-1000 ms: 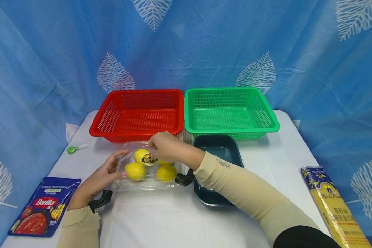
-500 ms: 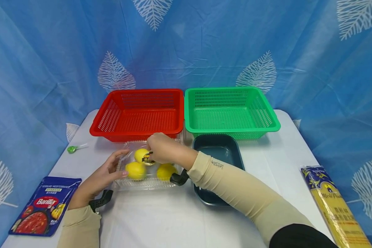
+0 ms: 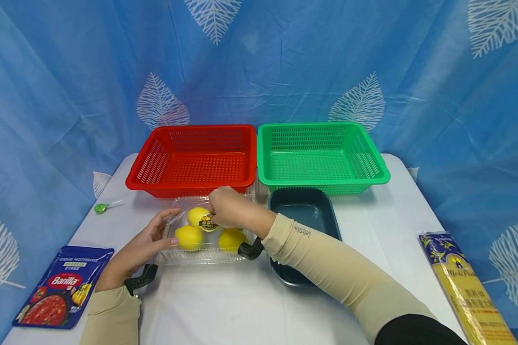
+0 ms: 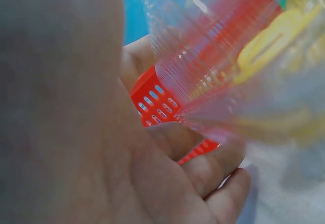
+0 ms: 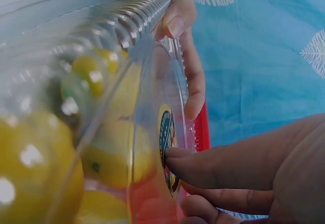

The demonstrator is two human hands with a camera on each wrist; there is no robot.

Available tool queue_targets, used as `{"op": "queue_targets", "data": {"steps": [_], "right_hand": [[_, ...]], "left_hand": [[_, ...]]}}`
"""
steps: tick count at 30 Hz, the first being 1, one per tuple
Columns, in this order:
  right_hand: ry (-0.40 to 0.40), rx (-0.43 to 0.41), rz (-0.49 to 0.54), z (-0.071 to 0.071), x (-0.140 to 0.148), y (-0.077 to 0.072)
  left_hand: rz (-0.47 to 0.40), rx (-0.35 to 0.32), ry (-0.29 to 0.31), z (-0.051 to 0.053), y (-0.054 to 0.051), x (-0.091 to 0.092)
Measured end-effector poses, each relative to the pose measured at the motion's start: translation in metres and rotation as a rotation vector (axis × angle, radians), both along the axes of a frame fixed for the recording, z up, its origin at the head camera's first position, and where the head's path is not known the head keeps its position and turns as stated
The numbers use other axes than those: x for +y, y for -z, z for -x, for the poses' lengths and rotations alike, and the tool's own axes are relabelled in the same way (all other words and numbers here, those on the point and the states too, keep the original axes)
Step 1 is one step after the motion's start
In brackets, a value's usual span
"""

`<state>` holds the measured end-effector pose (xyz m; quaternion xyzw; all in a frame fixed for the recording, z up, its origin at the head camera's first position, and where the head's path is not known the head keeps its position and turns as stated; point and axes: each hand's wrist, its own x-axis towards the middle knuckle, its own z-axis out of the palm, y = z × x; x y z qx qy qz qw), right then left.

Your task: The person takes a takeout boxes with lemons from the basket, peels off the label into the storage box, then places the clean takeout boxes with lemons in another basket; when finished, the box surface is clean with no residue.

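Observation:
A clear plastic box (image 3: 190,258) with several yellow lemons (image 3: 189,237) lies in front of the red basket. My left hand (image 3: 144,239) holds its left side, thumb at the front and fingers towards the back; the left wrist view has this hand (image 4: 167,168) beside the ribbed plastic wall (image 4: 177,76). Over the lid, my right hand (image 3: 235,208) has its fingertips on a round black-and-gold label (image 3: 207,223). In the right wrist view, the right hand (image 5: 238,168) pinches at the edge of the label (image 5: 165,132). My right hand covers part of the lemons behind.
Behind the box stand a red basket (image 3: 205,166) and a green basket (image 3: 311,165). A dark blue tray (image 3: 304,206) lies partly under my right forearm. A Barilla pouch (image 3: 62,287) and green lollipop (image 3: 100,208) are left; a yellow pasta pack (image 3: 468,287) is right.
My right hand and wrist have shifted slightly left from a second ago. The label looked narrow and partly covered half a second ago and now shows more of its face. My left hand has stayed put.

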<state>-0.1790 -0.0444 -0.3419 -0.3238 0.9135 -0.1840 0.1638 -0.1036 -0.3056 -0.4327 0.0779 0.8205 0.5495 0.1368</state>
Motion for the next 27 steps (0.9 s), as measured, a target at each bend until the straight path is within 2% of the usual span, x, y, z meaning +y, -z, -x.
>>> {"op": "queue_targets", "data": {"steps": [7, 15, 27], "right_hand": [[0.067, -0.004, 0.029, -0.002, 0.001, 0.005], [0.113, -0.02, 0.136, -0.005, 0.005, 0.009], [0.03, -0.003, 0.337, -0.009, 0.014, 0.017]], "left_hand": [[0.014, -0.006, 0.0, -0.001, -0.001, 0.0], [-0.006, -0.001, 0.006, 0.0, -0.001, 0.0], [-0.015, -0.002, 0.01, -0.001, -0.001, 0.001]]}}
